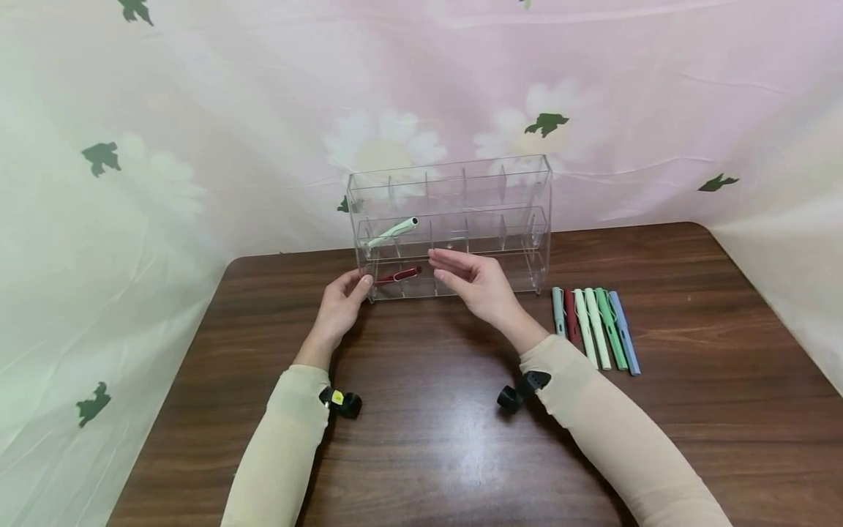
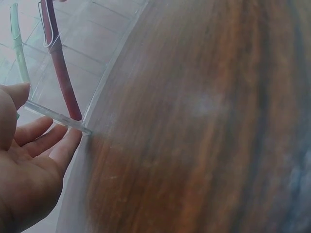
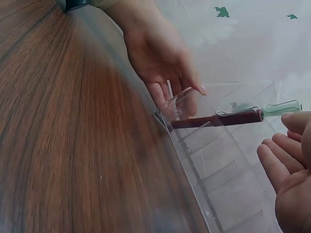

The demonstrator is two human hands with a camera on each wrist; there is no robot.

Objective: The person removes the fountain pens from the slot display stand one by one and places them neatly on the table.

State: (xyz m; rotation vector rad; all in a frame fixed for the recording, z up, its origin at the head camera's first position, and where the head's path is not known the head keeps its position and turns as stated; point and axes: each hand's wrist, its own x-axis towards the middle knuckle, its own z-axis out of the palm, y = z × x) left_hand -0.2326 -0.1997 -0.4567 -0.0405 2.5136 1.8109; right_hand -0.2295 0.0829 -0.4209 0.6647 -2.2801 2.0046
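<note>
A clear plastic rack [image 1: 448,165] with several compartments in tiers stands near the back of the table. My left hand [image 1: 339,307] pinches its left side panel, thumb on one side and fingers on the other. A dark red pen [image 1: 398,275] leans in the lowest tier at the left, its clip end pointing right. One tier up, a pale green pen [image 1: 394,231] leans the same way. My right hand [image 1: 486,289] is in front of the rack, just right of the red pen's cap end. Its fingers are loosely bent and hold nothing; the right wrist view shows a gap to the pen.
Right of the rack, several pens lie side by side: a grey-blue pen [image 1: 558,311], a dark red pen [image 1: 571,315], two pale green ones, a green pen [image 1: 611,329] and a blue pen [image 1: 624,333]. A flowered cloth [image 1: 263,110] hangs behind the wooden table [image 1: 421,454].
</note>
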